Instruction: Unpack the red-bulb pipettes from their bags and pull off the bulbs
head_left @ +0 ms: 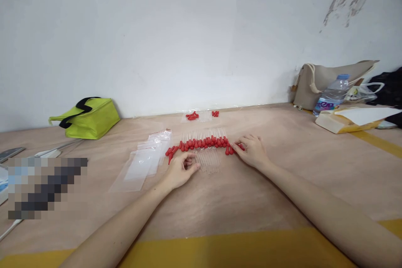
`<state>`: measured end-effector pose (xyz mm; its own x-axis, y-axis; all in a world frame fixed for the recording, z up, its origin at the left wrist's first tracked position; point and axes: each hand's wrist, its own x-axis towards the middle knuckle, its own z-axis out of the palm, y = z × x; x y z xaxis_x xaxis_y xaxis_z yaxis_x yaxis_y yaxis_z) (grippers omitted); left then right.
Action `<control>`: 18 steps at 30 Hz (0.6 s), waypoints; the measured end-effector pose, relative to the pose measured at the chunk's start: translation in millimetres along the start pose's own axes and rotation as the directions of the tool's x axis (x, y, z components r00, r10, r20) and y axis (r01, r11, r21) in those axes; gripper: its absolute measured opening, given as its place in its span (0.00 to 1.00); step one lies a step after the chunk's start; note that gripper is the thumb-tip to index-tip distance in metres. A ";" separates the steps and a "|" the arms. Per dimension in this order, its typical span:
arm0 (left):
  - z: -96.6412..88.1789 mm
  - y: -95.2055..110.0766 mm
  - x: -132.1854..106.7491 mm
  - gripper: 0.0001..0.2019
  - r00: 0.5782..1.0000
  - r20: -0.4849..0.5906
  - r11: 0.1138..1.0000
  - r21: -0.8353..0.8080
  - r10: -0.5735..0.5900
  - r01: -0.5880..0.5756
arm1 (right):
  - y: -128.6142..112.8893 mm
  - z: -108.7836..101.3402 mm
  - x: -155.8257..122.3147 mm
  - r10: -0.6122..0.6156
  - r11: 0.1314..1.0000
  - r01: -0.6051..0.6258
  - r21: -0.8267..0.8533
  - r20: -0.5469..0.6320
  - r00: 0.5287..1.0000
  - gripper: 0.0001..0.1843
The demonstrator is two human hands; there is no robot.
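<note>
A row of clear glass droppers with red rubber bulbs [204, 142] lies across the middle of the tan table surface [238, 192]. My left hand [180, 170] rests at the row's left end, fingers curled against the clear tubes. My right hand [253, 149] sits at the right end, fingertips pinching a red bulb there. A stack of small clear plastic bags [146, 161] lies just left of my left hand. Farther back, a few more red-bulbed droppers [197, 115] lie on clear plastic near the wall.
A lime-green bag with black handles [88, 118] sits at the back left. At the back right stand a beige bag [326, 81], a water bottle [331, 94] and a flat box with white paper [354, 119]. Yellow tape [220, 249] runs along the near edge.
</note>
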<state>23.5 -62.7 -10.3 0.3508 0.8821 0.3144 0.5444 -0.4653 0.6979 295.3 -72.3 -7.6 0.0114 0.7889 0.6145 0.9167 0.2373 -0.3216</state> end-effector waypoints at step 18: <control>-24.3 -14.9 55.1 0.10 0.938 -0.017 0.772 0.573 0.347 -0.275 | -2.7 2.0 -5.8 -0.080 0.997 0.080 -0.009 -0.114 0.990 0.11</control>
<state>16.2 -5.3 12.3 0.5045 0.6672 0.5481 0.7605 -0.6439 0.0837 292.0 -76.3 -11.7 -0.0168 0.6974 0.7165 0.9182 0.2944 -0.2651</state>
